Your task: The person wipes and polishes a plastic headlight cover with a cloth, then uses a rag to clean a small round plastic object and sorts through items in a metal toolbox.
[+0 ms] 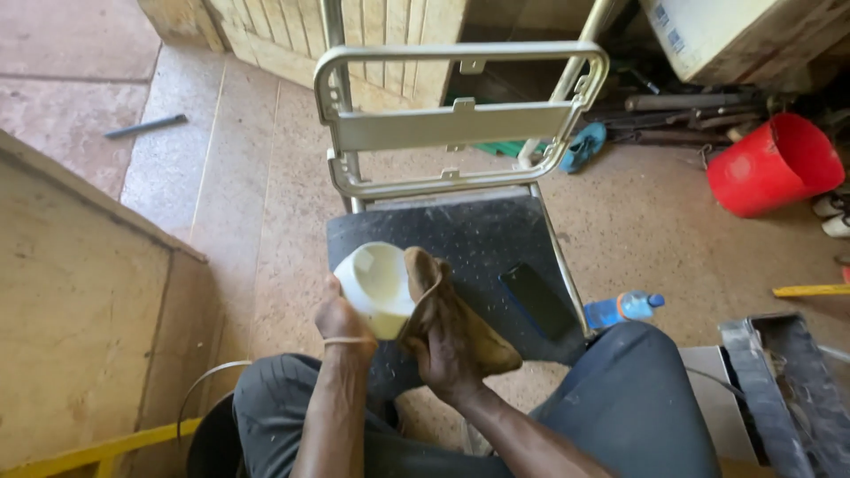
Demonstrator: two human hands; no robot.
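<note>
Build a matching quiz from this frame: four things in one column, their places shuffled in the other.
Things:
1. white cap-shaped fitting
2. brown cloth
3. dark phone
4. red bucket

Places:
A. lying flat on the dark chair seat
B. tipped on its side on the floor, far right
C. held in the left hand
D. held in the right hand, pressed to the fitting

Pairs: 1-C, 2-D, 3-A, 4-B
</note>
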